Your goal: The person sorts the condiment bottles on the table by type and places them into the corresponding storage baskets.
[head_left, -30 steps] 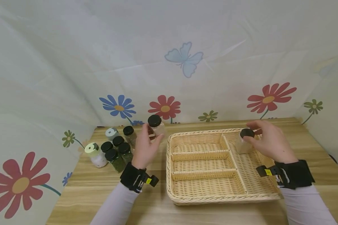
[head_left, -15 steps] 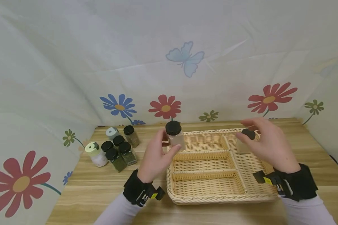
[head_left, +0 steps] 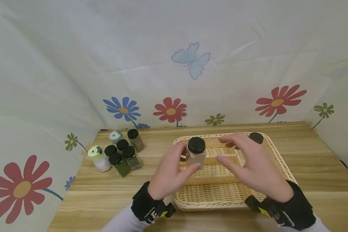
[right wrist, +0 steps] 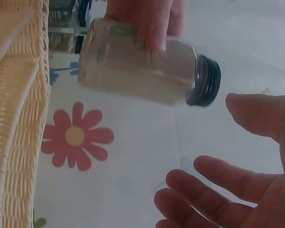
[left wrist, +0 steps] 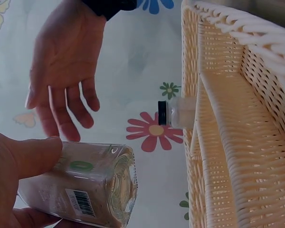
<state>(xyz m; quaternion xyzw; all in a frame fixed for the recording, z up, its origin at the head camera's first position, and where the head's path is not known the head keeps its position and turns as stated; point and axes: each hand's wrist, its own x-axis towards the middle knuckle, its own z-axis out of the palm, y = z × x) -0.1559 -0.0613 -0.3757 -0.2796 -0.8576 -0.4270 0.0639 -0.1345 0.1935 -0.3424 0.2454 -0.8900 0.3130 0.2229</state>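
Observation:
Pinched between thumb and fingers of the left hand (head_left: 169, 174) is a clear jar (head_left: 196, 154) with a black lid, held above the left part of the wicker basket (head_left: 211, 206). In the left wrist view the jar (left wrist: 85, 185) shows a barcode and its glass base. The right hand (head_left: 255, 167) is empty, its fingers spread and thumb apart, just right of that jar. The right wrist view has the jar's black lid (right wrist: 209, 80) close to the right thumb. A second black-lidded jar (head_left: 256, 138) stands in the basket's right compartment, partly hidden behind the right hand.
Left of the basket, on the wooden table (head_left: 104, 199), stand several black-lidded jars (head_left: 121, 166), a white-lidded one (head_left: 115, 136) and a jar with a pale green lid (head_left: 100, 159). A flower-patterned cloth (head_left: 133, 64) hangs behind.
The left hand has carried its jar rightward from beside the basket to above it. The right hand has let go of the jar in the right compartment and moved left.

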